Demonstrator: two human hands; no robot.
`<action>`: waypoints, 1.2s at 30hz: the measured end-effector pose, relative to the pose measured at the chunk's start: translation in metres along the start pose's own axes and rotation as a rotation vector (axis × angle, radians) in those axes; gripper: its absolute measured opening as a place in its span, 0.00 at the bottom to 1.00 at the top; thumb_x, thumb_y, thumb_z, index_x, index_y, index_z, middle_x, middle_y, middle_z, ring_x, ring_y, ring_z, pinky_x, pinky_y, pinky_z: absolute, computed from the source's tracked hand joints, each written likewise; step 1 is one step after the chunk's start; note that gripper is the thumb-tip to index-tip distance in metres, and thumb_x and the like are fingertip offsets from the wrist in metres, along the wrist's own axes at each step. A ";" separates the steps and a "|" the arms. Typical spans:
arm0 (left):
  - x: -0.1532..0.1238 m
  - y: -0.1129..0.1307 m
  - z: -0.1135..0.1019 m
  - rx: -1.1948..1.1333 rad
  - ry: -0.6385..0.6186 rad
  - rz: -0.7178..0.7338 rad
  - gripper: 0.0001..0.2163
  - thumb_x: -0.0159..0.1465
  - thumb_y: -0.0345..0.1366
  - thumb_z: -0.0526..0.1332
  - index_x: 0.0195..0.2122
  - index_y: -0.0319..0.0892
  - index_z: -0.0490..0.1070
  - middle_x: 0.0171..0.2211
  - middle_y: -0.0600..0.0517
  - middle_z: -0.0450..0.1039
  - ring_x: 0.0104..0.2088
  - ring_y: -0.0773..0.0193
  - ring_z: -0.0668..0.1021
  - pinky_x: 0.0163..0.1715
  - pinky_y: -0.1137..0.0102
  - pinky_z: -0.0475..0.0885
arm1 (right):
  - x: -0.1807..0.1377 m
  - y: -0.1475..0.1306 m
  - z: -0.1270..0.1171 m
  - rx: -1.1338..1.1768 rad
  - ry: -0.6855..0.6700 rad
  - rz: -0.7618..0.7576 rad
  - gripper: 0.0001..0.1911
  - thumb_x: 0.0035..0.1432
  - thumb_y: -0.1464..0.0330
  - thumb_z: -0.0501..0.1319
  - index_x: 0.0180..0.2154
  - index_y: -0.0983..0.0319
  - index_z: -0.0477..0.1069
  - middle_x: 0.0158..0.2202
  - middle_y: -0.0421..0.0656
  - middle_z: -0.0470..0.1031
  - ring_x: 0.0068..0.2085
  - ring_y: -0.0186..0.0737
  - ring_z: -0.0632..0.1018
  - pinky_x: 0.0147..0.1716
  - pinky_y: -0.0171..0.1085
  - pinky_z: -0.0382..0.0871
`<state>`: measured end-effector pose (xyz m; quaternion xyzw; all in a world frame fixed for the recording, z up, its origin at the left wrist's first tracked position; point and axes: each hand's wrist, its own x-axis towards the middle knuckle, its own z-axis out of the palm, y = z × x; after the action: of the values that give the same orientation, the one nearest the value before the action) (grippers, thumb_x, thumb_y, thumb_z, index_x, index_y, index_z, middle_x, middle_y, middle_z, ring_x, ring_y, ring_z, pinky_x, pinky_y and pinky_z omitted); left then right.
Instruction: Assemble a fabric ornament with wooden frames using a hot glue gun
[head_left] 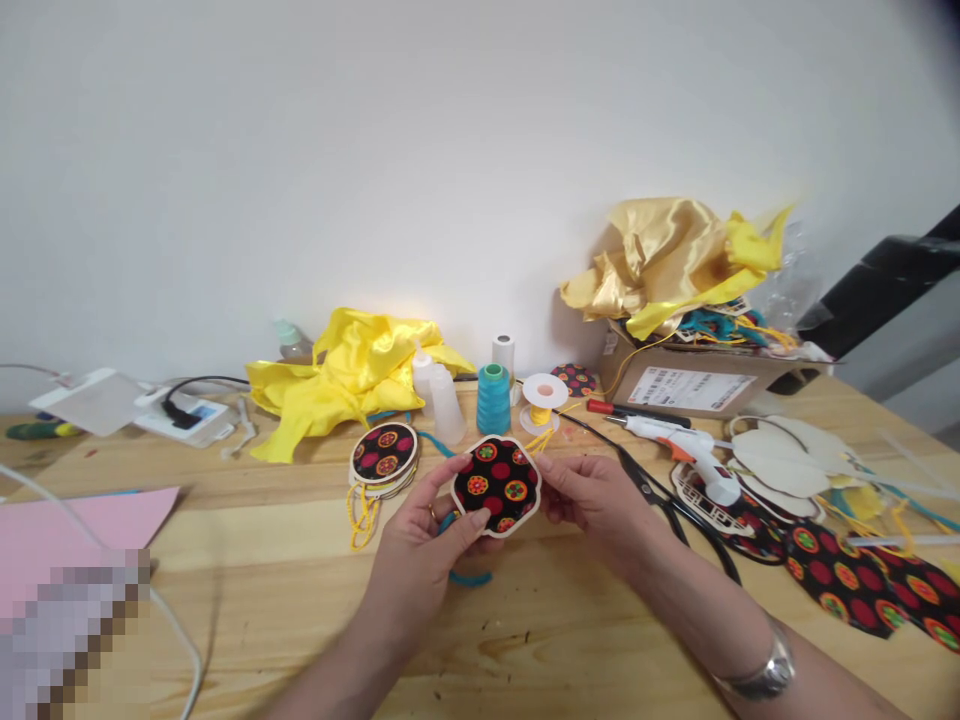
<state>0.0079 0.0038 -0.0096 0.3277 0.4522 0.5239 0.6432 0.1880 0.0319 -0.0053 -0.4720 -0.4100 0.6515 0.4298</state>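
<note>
Both my hands hold a flower-shaped piece [496, 484] covered in black fabric with red and yellow dots, just above the wooden table [300, 590]. My left hand [424, 545] pinches its lower left edge, thumb on top. On the right edge my right hand [592, 495] grips it with the fingertips. A yellow cord [537, 441] hangs at the piece's upper right. A blue cord [469, 577] lies under my left hand. A round stack of similar fabric-covered pieces [383, 456] with yellow string lies to the left.
A turquoise thread cone [493, 398], white bottles [444, 402], a yellow ribbon spool [544, 396], scissors [660, 500], a glue gun [694, 450], yellow cloth [345, 375], a cardboard box [690, 380] of fabric, white cut-outs [784, 460], patterned fabric [862, 580] and pink paper [67, 525] surround my hands.
</note>
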 end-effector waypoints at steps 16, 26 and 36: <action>-0.002 -0.002 0.001 0.002 0.015 0.033 0.28 0.51 0.29 0.70 0.52 0.41 0.63 0.34 0.50 0.80 0.32 0.62 0.81 0.29 0.70 0.79 | -0.001 0.001 0.004 -0.096 0.019 -0.009 0.18 0.42 0.55 0.68 0.20 0.65 0.73 0.17 0.38 0.69 0.20 0.29 0.64 0.23 0.32 0.56; -0.002 0.001 0.002 0.000 0.004 0.030 0.27 0.50 0.30 0.70 0.50 0.41 0.65 0.35 0.48 0.81 0.33 0.60 0.82 0.30 0.70 0.79 | -0.004 -0.002 0.006 -0.127 0.031 -0.038 0.18 0.43 0.56 0.67 0.18 0.64 0.69 0.16 0.36 0.65 0.20 0.29 0.63 0.23 0.33 0.54; -0.005 0.003 0.007 0.046 -0.015 0.052 0.32 0.51 0.30 0.70 0.56 0.42 0.59 0.38 0.46 0.80 0.35 0.59 0.82 0.33 0.69 0.78 | -0.002 -0.001 0.003 -0.144 0.025 -0.055 0.19 0.44 0.55 0.66 0.20 0.65 0.70 0.17 0.37 0.66 0.21 0.30 0.63 0.23 0.33 0.55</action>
<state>0.0126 0.0000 -0.0034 0.3579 0.4507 0.5272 0.6251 0.1853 0.0299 -0.0033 -0.4985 -0.4633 0.6021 0.4175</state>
